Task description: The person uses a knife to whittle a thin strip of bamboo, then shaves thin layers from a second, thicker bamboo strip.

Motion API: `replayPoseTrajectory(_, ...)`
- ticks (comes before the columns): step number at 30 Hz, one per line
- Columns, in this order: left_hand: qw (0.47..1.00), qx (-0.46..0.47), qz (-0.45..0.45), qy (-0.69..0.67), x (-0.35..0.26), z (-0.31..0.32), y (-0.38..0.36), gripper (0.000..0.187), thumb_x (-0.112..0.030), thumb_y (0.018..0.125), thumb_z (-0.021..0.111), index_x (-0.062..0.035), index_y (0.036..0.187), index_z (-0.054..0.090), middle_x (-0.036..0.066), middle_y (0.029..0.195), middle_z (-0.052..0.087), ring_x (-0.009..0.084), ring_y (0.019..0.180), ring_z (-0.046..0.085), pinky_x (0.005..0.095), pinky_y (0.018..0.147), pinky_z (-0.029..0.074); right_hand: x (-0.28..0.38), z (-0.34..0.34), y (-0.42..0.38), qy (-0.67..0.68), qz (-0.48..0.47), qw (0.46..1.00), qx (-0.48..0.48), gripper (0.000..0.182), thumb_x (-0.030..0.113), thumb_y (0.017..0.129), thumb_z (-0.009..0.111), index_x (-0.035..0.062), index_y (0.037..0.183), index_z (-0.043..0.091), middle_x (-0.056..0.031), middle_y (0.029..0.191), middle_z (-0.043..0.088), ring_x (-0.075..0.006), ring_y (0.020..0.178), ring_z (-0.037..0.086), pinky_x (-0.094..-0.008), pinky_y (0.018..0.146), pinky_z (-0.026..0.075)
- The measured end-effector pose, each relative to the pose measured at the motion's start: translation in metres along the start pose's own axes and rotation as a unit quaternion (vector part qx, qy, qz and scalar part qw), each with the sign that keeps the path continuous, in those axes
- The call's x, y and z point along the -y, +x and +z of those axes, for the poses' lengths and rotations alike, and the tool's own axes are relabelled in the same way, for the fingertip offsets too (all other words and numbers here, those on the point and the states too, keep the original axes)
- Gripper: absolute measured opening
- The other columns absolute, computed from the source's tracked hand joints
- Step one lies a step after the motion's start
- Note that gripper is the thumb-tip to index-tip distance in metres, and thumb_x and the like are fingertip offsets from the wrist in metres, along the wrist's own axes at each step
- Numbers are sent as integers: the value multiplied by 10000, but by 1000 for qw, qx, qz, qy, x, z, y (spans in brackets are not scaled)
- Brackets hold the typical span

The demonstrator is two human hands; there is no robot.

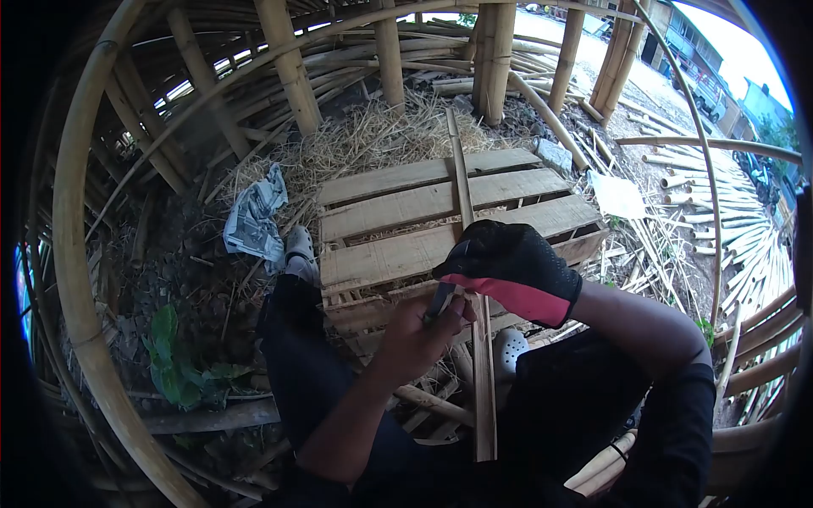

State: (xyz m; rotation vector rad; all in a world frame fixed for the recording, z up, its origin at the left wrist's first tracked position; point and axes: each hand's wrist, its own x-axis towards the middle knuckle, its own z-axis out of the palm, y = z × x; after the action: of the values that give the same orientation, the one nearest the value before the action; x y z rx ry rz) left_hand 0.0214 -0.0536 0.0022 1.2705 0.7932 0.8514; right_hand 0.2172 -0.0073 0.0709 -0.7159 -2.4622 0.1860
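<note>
A long split bamboo strip (461,182) runs from the far side of a slatted wooden crate (385,262) down between my legs. My left hand (419,334), bare, is closed around a grey, flat, blade-like tool (440,299) beside the strip. Most of that tool is hidden by my fingers. My right hand (508,267), in a black and red glove, lies over the strip just above my left hand, its fingers curled closed around it. The two hands nearly meet in front of the crate.
Bent bamboo poles (78,254) arch close on the left, with upright bamboo posts (494,68) behind the crate. Dry straw and shavings (364,140) cover the ground. Crumpled newspaper (257,216) lies at left, a white sheet (616,196) at right. Cut bamboo poles (749,279) lie farther right.
</note>
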Motion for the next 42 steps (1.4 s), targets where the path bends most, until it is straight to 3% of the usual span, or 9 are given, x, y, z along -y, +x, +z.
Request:
replayPoseTrajectory(17, 1000, -16, 14, -13, -4, 7, -3, 226, -239, 1009, 562, -42, 981, 669, -60, 688, 522, 14, 614, 446, 229, 557, 380, -1, 1, -4, -33, -21, 999, 13, 180, 229, 877, 692, 139, 1030, 721, -59, 977, 670, -261, 947, 643, -352, 807, 546)
replayPoseTrajectory(19, 997, -7, 76, 29, 3, 4, 0, 218, -227, 1007, 560, -37, 990, 665, -49, 700, 536, 16, 604, 459, 224, 533, 376, -4, -1, -4, -4, 7, 1000, 25, 180, 226, 876, 694, 140, 1031, 722, -60, 984, 673, -264, 950, 642, -359, 806, 548)
replayPoseTrajectory(22, 1000, -8, 9, -22, -3, 2, -5, 229, -237, 999, 583, -16, 980, 639, -29, 701, 531, 18, 543, 440, 197, 471, 330, -2, -5, -3, -60, -120, 991, -3, 183, 198, 891, 694, 109, 1049, 718, -74, 993, 678, -262, 946, 642, -351, 810, 539)
replayPoseTrajectory(24, 999, -9, 10, -29, -2, 2, -3, 224, -234, 996, 586, -15, 982, 634, -36, 691, 506, 18, 538, 424, 197, 465, 314, 19, -21, -1, 161, 166, 973, -2, 189, 171, 917, 681, 67, 1073, 705, -92, 999, 678, -233, 954, 640, -330, 835, 521)
replayPoseTrajectory(27, 995, 3, -1, -100, 2, -5, 0, 225, -234, 997, 577, -13, 993, 618, -46, 688, 457, 20, 524, 383, 199, 452, 276, 14, -23, -1, 97, 224, 967, -70, 277, 321, 945, 656, 183, 1180, 709, -103, 1047, 672, -238, 933, 662, -319, 843, 535)
replayPoseTrajectory(29, 986, 18, -15, -164, 3, -12, 1, 230, -238, 1002, 565, -11, 1001, 606, -50, 696, 433, 23, 516, 359, 201, 445, 254, 3, -18, -2, 25, 206, 975, -86, 303, 327, 940, 670, 167, 1196, 703, -96, 1006, 684, -226, 931, 663, -313, 830, 531)
replayPoseTrajectory(31, 979, -1, 24, -201, 1, -21, 2, 262, -270, 1005, 558, -9, 1015, 581, -38, 733, 408, 31, 510, 325, 207, 438, 220, -2, -19, 1, 168, 301, 934, -93, 357, 333, 886, 734, 125, 1176, 709, -104, 980, 693, -215, 920, 667, -312, 819, 527)
replayPoseTrajectory(39, 955, 42, -3, -295, 4, -26, 6, 579, -554, 1017, 371, -4, 1125, 512, -14, 784, 425, 56, 520, 324, 200, 441, 234, 30, -25, -2, 60, 133, 977, -155, 568, 295, 755, 841, 95, 1255, 661, -116, 1052, 675, -240, 934, 638, -368, 829, 497)
replayPoseTrajectory(42, 968, 17, -1, -250, 3, -21, 6, 632, -597, 1012, 334, -6, 1148, 510, -12, 797, 437, 57, 521, 331, 200, 445, 246, 38, -31, -1, -158, 48, 977, -135, 567, 324, 723, 856, 103, 1216, 683, -115, 1065, 676, -257, 936, 642, -374, 829, 505)
